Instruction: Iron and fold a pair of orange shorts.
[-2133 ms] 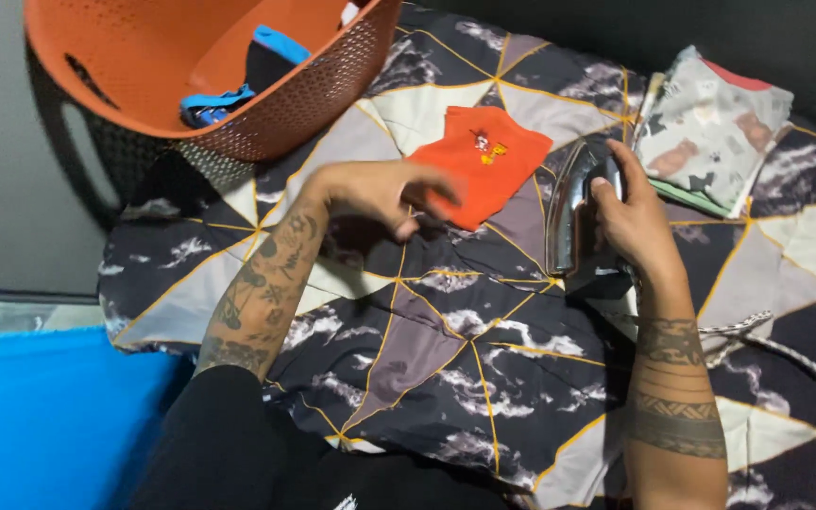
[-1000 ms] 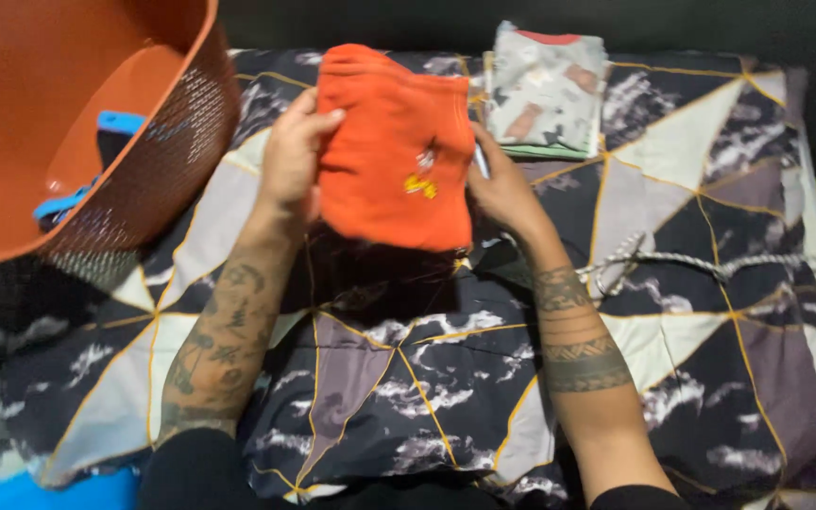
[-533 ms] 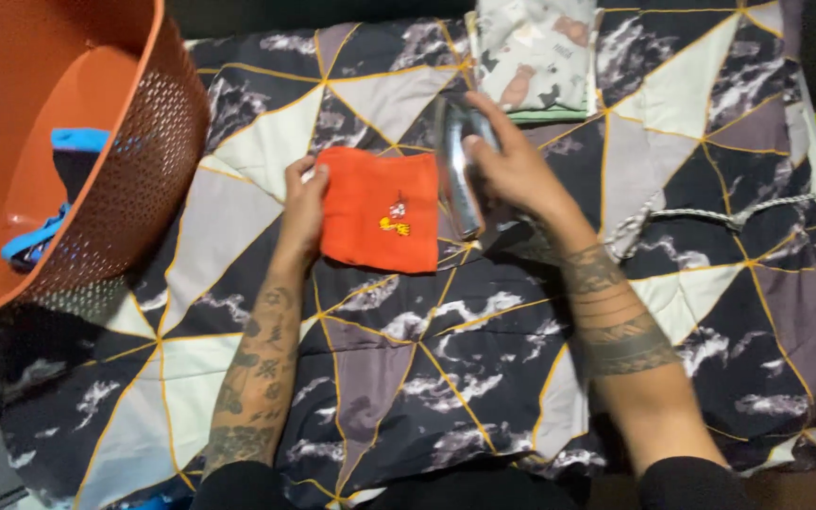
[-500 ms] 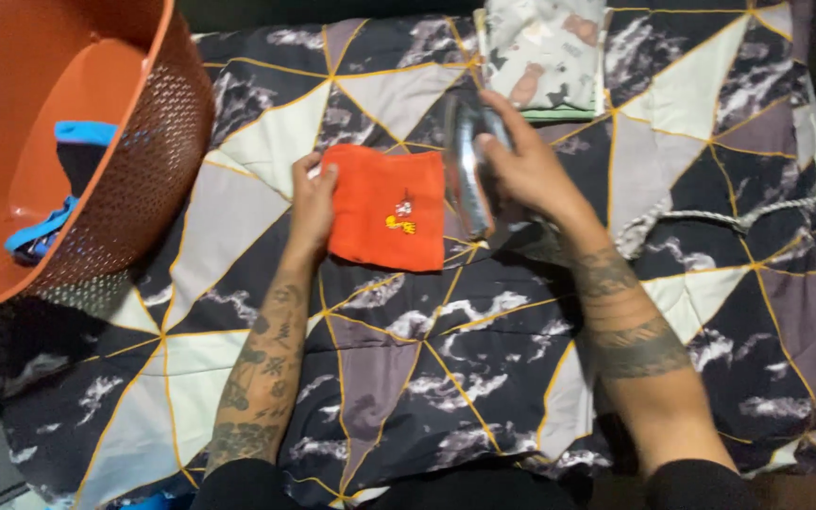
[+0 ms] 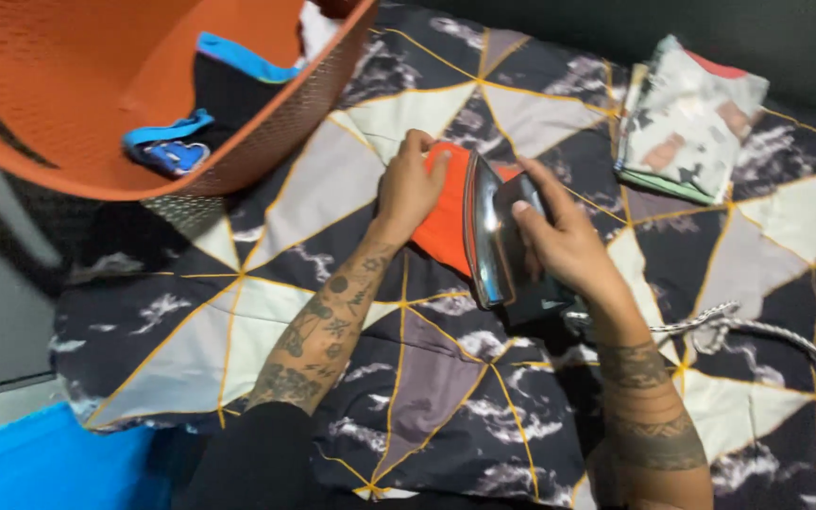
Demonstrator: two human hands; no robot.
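A folded orange garment point(image 5: 443, 222) lies on a quilt point(image 5: 446, 378) patterned with dark, grey and cream triangles. My left hand point(image 5: 410, 184) presses flat on the garment's left edge. My right hand point(image 5: 559, 241) grips the dark handle of a clothes iron point(image 5: 495, 247), which is tilted on its side, its shiny soleplate facing left over the right part of the garment. Much of the garment is hidden behind the iron.
An orange perforated laundry basket point(image 5: 68, 113) holding blue and black clothes point(image 5: 202, 104) stands at the upper left. A folded stack of printed clothes point(image 5: 687, 132) lies at the upper right. The iron's braided cord point(image 5: 748, 329) trails right. A blue surface point(image 5: 40, 467) shows at the lower left.
The garment was held up in both hands, then laid flat. My right hand took the iron and brought it over the garment's right side. The camera view has shifted.
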